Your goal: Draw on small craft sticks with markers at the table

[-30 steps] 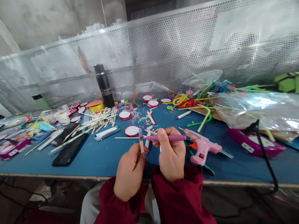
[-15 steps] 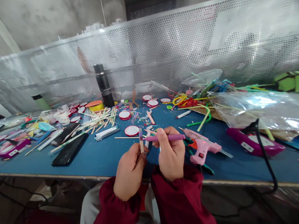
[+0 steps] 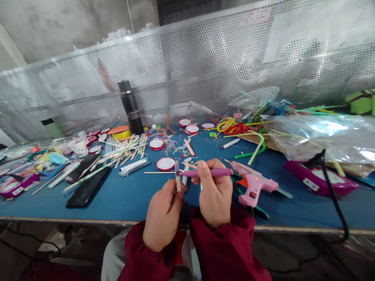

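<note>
Between the thumb and fingers of my left hand [image 3: 163, 214] a small wooden craft stick [image 3: 178, 181] is pinched upright; its upper part is coloured purple. My right hand [image 3: 215, 193] grips a purple marker [image 3: 219, 172] held level, its tip at the coloured part of the stick. Just right of that hand lies a pink hot glue gun [image 3: 254, 181], with teal-handled pliers [image 3: 262, 213] partly hidden under it. Beyond the stick, a round white disc with a red rim [image 3: 166, 163] rests on the blue table [image 3: 127, 200].
Loose wooden sticks [image 3: 134, 148], a black phone [image 3: 88, 186] and white markers [image 3: 135, 166] lie to the left. A black bottle [image 3: 131, 108] stands by the perforated metal screen [image 3: 200, 67]. Rightward are a purple box with a cable [image 3: 319, 180], a plastic bag [image 3: 334, 138] and pipe cleaners [image 3: 236, 128].
Both hands keep their grip on the stick and the marker, and almost nothing has moved. The purple on the stick reaches slightly lower now.
</note>
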{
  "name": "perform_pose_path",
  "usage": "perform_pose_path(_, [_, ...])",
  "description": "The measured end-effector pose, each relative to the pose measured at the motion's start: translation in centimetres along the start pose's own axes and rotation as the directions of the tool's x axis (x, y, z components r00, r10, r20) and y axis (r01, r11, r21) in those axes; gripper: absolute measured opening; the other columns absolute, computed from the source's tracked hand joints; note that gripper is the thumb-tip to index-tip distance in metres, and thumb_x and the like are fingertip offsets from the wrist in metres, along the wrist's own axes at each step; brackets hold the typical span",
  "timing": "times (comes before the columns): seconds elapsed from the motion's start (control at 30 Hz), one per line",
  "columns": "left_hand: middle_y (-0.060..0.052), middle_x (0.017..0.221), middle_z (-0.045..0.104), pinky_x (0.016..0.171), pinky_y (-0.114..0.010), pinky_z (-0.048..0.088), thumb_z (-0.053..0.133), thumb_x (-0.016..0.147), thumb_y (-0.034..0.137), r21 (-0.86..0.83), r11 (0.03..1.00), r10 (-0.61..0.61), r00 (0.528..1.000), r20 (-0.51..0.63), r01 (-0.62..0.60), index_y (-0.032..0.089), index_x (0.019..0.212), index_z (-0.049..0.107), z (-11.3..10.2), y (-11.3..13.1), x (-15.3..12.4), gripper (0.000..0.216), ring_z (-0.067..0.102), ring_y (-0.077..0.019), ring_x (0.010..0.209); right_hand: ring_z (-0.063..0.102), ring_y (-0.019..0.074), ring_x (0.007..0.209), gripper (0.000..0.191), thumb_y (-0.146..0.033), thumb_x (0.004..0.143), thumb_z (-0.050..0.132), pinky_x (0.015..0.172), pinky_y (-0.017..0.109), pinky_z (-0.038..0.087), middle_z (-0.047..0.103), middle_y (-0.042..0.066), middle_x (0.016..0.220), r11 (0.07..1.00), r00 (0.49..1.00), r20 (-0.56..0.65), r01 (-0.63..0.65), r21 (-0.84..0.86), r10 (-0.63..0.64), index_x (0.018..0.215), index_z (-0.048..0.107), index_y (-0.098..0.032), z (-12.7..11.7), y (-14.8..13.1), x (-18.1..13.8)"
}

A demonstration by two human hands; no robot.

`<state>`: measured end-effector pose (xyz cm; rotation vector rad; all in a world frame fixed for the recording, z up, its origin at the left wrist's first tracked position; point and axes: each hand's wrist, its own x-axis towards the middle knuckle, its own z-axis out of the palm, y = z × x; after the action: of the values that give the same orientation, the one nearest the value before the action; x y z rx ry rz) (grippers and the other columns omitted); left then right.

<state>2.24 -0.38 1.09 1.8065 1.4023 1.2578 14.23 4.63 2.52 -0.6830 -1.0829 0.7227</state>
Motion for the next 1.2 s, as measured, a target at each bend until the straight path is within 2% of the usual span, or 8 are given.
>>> perform_pose_path(0.47, [-0.003, 0.092, 0.067, 0.068, -0.027, 0.039, 0.046, 0.103, 0.032, 0.002, 1.000, -0.009, 1.000, 0.003, 0.009, 0.021, 0.104, 0.059, -0.07, 0.15, 0.00, 0.017, 0.061, -0.0196, 0.090, 0.052, 0.0103, 0.055, 0.037, -0.048, 0.098, 0.063, 0.055, 0.023, 0.041, 0.057, -0.006, 0.060, 1.000, 1.000, 0.001, -0.003, 0.003, 0.003, 0.073, 0.055, -0.021, 0.07, -0.14, 0.02])
perform_pose_path(0.63, [-0.004, 0.096, 0.068, 0.069, -0.027, 0.039, 0.046, 0.103, 0.033, -0.005, 1.000, -0.002, 1.000, -0.001, 0.002, 0.021, 0.104, 0.059, -0.09, 0.22, 0.02, 0.018, 0.061, -0.0191, 0.088, 0.053, 0.0107, 0.056, 0.038, -0.049, 0.097, 0.063, 0.056, 0.024, 0.041, 0.059, -0.005, 0.061, 1.000, 1.000, 0.011, -0.003, -0.017, 0.003, 0.073, 0.056, -0.021, 0.02, -0.19, -0.01])
perform_pose_path(0.97, [-0.003, 0.090, 0.066, 0.067, -0.027, 0.038, 0.046, 0.102, 0.033, 0.015, 1.000, -0.007, 1.000, -0.002, 0.007, 0.021, 0.102, 0.059, -0.06, 0.22, 0.09, 0.018, 0.058, -0.0185, 0.080, 0.055, 0.0118, 0.057, 0.037, -0.049, 0.098, 0.062, 0.057, 0.025, 0.042, 0.060, -0.004, 0.062, 1.000, 1.000, 0.011, 0.003, -0.030, -0.002, 0.074, 0.056, -0.021, -0.04, -0.14, -0.04])
perform_pose_path(1.2, [-0.003, 0.090, 0.066, 0.066, -0.027, 0.037, 0.045, 0.102, 0.033, -0.010, 1.000, -0.012, 1.000, -0.004, 0.012, 0.021, 0.104, 0.058, -0.06, 0.18, 0.06, 0.018, 0.056, -0.0178, 0.080, 0.050, 0.0101, 0.054, 0.038, -0.049, 0.098, 0.063, 0.055, 0.023, 0.039, 0.056, -0.006, 0.059, 1.000, 0.999, 0.035, -0.018, -0.016, 0.019, 0.072, 0.054, -0.021, -0.07, -0.16, -0.01])
